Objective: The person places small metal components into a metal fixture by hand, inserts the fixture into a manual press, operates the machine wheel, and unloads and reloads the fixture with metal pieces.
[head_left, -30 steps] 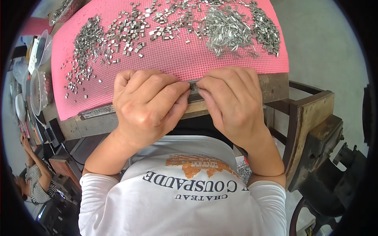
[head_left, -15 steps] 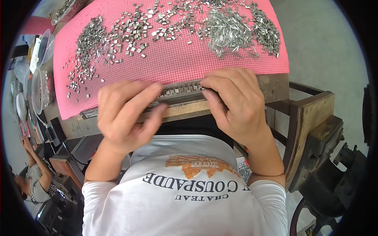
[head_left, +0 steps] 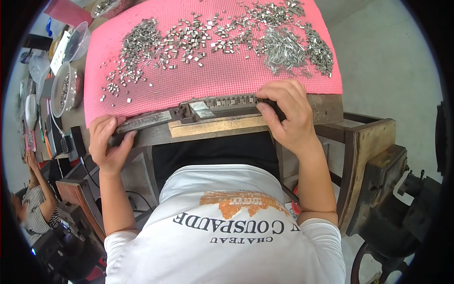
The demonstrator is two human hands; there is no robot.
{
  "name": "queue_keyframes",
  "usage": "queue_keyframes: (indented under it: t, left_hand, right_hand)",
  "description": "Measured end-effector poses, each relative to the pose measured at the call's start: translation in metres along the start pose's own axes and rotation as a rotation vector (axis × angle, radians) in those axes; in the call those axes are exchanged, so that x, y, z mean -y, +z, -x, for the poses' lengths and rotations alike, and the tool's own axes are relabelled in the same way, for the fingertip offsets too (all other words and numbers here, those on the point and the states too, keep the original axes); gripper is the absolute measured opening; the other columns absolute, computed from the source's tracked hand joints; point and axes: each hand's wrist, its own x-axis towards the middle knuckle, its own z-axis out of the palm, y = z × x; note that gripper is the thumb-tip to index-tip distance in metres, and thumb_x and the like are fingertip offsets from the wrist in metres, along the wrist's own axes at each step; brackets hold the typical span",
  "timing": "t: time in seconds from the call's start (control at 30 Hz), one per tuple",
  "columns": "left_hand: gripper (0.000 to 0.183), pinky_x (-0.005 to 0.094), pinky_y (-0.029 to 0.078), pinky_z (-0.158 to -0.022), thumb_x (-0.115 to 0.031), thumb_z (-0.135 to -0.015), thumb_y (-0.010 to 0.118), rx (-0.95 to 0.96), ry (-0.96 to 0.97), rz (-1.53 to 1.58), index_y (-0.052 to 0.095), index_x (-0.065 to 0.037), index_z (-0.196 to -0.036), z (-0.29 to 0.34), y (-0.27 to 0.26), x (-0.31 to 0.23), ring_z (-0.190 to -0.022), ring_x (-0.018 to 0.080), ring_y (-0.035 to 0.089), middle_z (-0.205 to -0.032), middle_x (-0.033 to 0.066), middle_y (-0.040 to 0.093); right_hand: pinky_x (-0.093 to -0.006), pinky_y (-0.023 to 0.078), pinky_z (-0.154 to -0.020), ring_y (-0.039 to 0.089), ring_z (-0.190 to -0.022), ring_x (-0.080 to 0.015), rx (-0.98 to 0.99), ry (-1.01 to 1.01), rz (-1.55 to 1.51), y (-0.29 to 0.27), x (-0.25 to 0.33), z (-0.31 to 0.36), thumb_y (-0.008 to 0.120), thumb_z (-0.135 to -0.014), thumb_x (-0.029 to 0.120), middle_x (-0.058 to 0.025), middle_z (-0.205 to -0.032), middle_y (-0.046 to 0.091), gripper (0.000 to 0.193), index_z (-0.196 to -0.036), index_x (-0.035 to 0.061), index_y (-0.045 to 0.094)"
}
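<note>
A long dark metal jig lies along the near edge of the bench, with a row of small metal pieces set in its right part. My left hand is closed around the outer end of the flat metal bar at the jig's left. A dark block joins the bar and the row. My right hand grips the jig's right end between thumb and fingers; that end is partly hidden. A pale wooden strip runs along the near side.
Heaps of small metal blocks and thin pins cover the far part of a pink mat. Clear plastic tubs stand at left. A dark machine is at right. Another person's arm shows at far left.
My left hand has moved left from over the row to the bar's outer end, uncovering the block and the bar. My right hand stays at the right end. The view has shifted slightly.
</note>
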Motion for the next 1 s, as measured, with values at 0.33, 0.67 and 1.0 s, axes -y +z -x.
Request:
queue_keyframes:
  t: [0.33,0.67,1.0]
  left_hand:
    - [0.088,0.0368,0.049,-0.061,-0.008,-0.069,0.094,-0.005,0.357,0.168,0.051,-0.014,-0.145,-0.077,-0.001,-0.071,-0.075,0.0294,0.066,-0.090,0.0104,0.073]
    - [0.080,0.0360,0.048,-0.075,-0.007,-0.063,0.088,0.313,0.239,0.051,0.065,-0.011,-0.139,-0.127,0.101,-0.111,-0.086,0.0223,0.068,-0.093,0.0043,0.073]
    - [0.077,0.0365,0.055,-0.088,-0.008,-0.072,0.089,0.453,-0.266,0.310,0.062,-0.013,-0.144,-0.120,0.103,-0.104,-0.097,0.0238,0.066,-0.104,0.0091,0.069]
  right_hand:
    - [-0.0416,0.047,-0.091,0.064,-0.098,-0.0293,-0.131,0.019,-0.018,0.008,-0.004,0.014,0.076,-0.085,0.005,-0.0073,-0.103,0.070,0.021,-0.105,0.0063,0.070]
    - [-0.0522,0.037,-0.110,0.044,-0.139,-0.0399,-0.132,0.251,0.405,0.015,0.021,0.050,0.068,-0.089,0.006,-0.0176,-0.148,0.052,0.054,-0.142,0.0001,0.055]
    - [-0.0486,0.039,-0.111,0.054,-0.136,-0.0372,-0.124,0.203,-0.034,0.010,0.047,0.055,0.065,-0.089,0.004,-0.0220,-0.144,0.060,0.061,-0.147,-0.0055,0.050]
